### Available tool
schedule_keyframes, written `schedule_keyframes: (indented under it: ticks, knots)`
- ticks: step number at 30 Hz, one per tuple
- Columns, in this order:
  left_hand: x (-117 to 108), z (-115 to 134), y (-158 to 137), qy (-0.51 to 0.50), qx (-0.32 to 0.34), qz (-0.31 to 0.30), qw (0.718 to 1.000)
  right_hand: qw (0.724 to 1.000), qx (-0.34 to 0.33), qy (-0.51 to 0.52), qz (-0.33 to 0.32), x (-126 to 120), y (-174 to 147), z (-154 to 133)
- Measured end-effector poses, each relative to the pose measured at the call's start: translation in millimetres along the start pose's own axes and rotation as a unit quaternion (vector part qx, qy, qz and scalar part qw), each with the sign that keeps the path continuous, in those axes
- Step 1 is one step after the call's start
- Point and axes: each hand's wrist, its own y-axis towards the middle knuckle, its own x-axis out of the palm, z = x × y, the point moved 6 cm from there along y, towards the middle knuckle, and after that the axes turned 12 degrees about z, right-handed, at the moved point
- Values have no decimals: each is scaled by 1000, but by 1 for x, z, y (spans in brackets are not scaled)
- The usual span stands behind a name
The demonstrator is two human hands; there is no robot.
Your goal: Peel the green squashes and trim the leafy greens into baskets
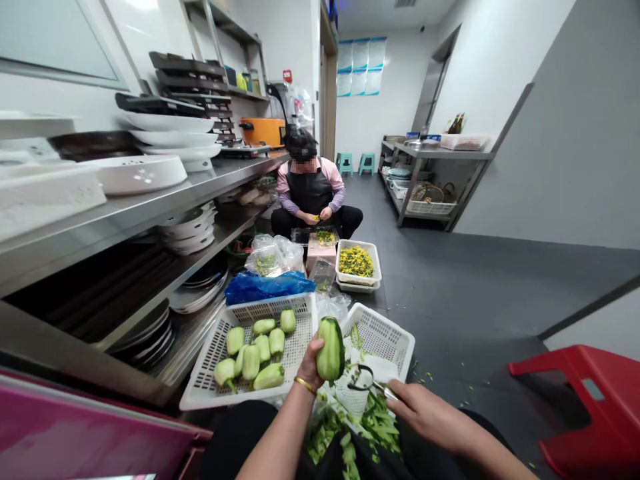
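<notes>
My left hand (pixel 311 365) grips a green striped squash (pixel 330 349), partly peeled, with dark skin still on its top and right side. In my right hand (pixel 420 410) is a peeler (pixel 369 381), its head just right of the squash and apart from it. Below both hands lies a heap of green peelings (pixel 377 421). Several pale peeled squashes (pixel 251 362) rest in a white perforated basket (pixel 203 380) to the left. A second white basket (pixel 397 333), holding some peel scraps, stands behind the peeler.
Ahead, a crouching person (pixel 307 187) handles yellow flowers beside a white basket of yellow blossoms (pixel 356 262). A blue plastic bag (pixel 270 287) lies behind the squash basket. Steel shelving (pixel 220 190) with dishes runs along the left. A red stool (pixel 590 400) stands at right.
</notes>
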Motion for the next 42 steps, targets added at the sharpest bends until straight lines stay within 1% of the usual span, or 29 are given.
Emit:
schedule_keyframes:
  ticks: [1, 3, 5, 6, 8, 10, 12, 14, 16, 17, 19, 22, 24, 26, 27, 29, 31, 34, 36, 38, 40, 42]
  knots:
    - [2, -1, -1, 5, -8, -11, 1000, 1000, -2, 19, 4, -7, -4, 0]
    - [7, -4, -5, 17, -24, -37, 999, 997, -9, 51, 61, -23, 0, -4]
    - [12, -8, -9, 29, -32, -58, 997, 991, -16, 54, 122, -33, 15, -14]
    - [13, -11, -10, 33, -31, -64, 997, 989, -20, 50, 136, -32, 23, -19]
    - [13, -15, -11, 33, -22, -65, 997, 987, -20, 59, 151, -20, 37, -27]
    - [9, -19, -8, 21, -25, -51, 998, 984, -6, 79, 160, 0, 38, -26]
    - [4, -20, -4, -4, -45, -33, 998, 984, 17, 93, 152, 26, 22, -15]
    - [1, -17, 0, -36, -58, -22, 997, 990, 26, 98, 100, 49, -4, -2]
    - [1, -8, 2, -64, -44, -25, 997, 992, 25, 110, 47, 58, -28, 8]
    - [1, -5, 3, -74, -37, -31, 996, 992, 26, 115, 36, 56, -35, 11]
    - [4, -4, 2, -76, -39, -55, 995, 992, 31, 109, 53, 38, -34, 8]
    - [8, -14, -2, -49, -73, -109, 990, 990, 21, 79, 119, 5, -2, -10]
    - [6, -22, -4, -26, -83, -129, 988, 987, 8, 70, 144, -6, 22, -23]
    - [1, -26, -3, -15, -66, -124, 990, 986, 10, 68, 152, -2, 35, -28]
    - [-3, -27, -3, -14, -57, -119, 991, 986, 19, 67, 153, 3, 36, -27]
    - [-8, -31, 0, -19, -61, -110, 992, 984, 33, 76, 159, 15, 28, -20]
    - [-11, -36, 2, -25, -90, -109, 990, 983, 33, 93, 153, 22, 15, -12]
    - [-10, -38, 5, -32, -111, -111, 987, 984, 20, 103, 141, 15, 7, -10]
    - [-8, -37, 6, -33, -110, -113, 987, 983, 17, 93, 155, 4, 14, -14]
    - [-7, -37, 7, -27, -109, -107, 988, 983, 21, 74, 170, -2, 23, -17]
    - [-9, -35, 9, -27, -95, -87, 991, 984, 33, 55, 166, 5, 25, -16]
    - [-12, -29, 11, -32, -69, -65, 995, 988, 45, 53, 137, 22, 13, -10]
